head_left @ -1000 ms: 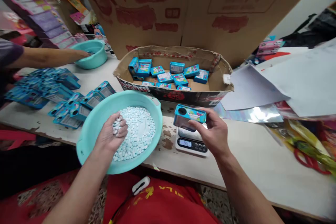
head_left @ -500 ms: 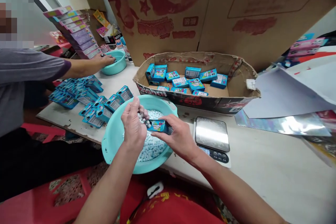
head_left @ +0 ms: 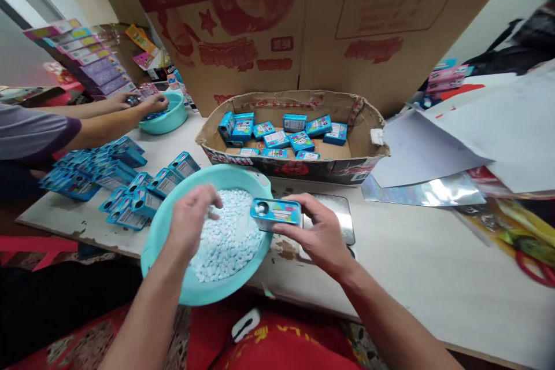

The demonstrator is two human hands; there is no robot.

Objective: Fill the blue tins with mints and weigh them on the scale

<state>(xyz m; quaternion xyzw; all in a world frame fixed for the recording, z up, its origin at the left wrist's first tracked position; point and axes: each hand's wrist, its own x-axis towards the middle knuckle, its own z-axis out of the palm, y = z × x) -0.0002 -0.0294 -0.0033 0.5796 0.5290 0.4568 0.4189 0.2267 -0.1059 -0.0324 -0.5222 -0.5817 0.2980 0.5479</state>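
A turquoise basin [head_left: 162, 222] holds many small pale blue and white candies [head_left: 228, 240]. Over its left part is my left hand [head_left: 191, 217], blurred, fingers curled; whether anything is in them does not show. My right hand [head_left: 318, 231] grips a small blue box [head_left: 280, 212] by its right end, above the basin's right rim. The box's round opening faces left, with white candies visible inside. Partly behind my right hand lies a scale with a metal plate [head_left: 344, 217].
Behind the basin, a cut cardboard box [head_left: 364, 165] holds several blue boxes [head_left: 301, 141]. More blue boxes [head_left: 125, 211] stand at left. Beyond them, a person's hands [head_left: 150, 105] are over another turquoise basin [head_left: 173, 115]. Papers [head_left: 429, 150] and red-handled scissors [head_left: 531, 269] lie at right.
My right hand has moved right with the blue box, towards the scale. My left hand has left the box's opening and moved left. The other person's second hand now shows. The view has shifted right.
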